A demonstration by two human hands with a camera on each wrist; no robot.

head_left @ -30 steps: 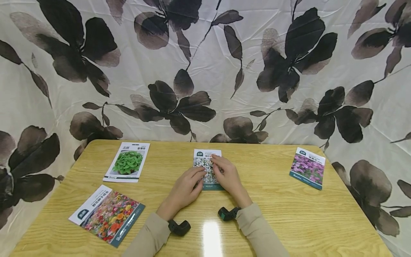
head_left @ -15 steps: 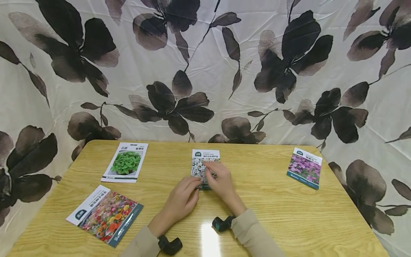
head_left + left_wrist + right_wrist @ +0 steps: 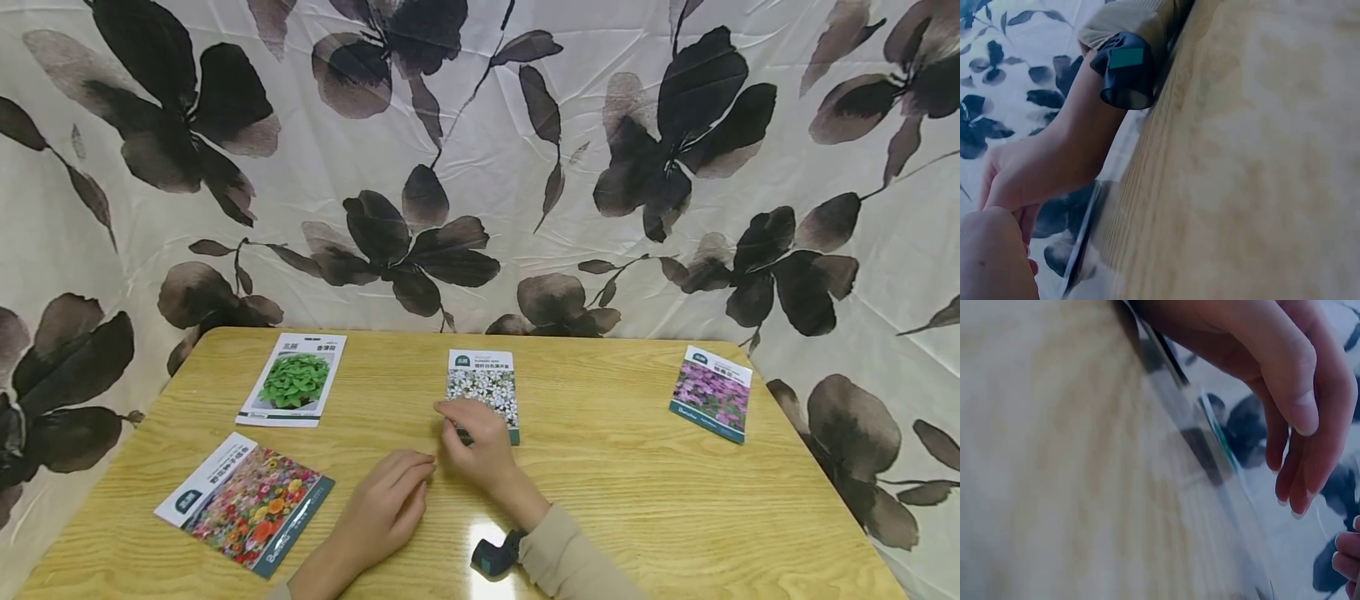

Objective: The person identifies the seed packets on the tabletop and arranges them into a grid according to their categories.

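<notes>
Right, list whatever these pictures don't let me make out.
Head view: some of the lower half of the white-flower packet, behind the right hand.
Head view: fine print on the purple-flower packet, too small.
Right wrist view: most of the left hand, cut off by the right edge.

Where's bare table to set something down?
Bare table: between white-flower packet and purple-flower packet, and the right front, beside the right sleeve. Crowded: left, with green-leaf packet and mixed-flower packet; centre, with right hand and left hand.
</notes>
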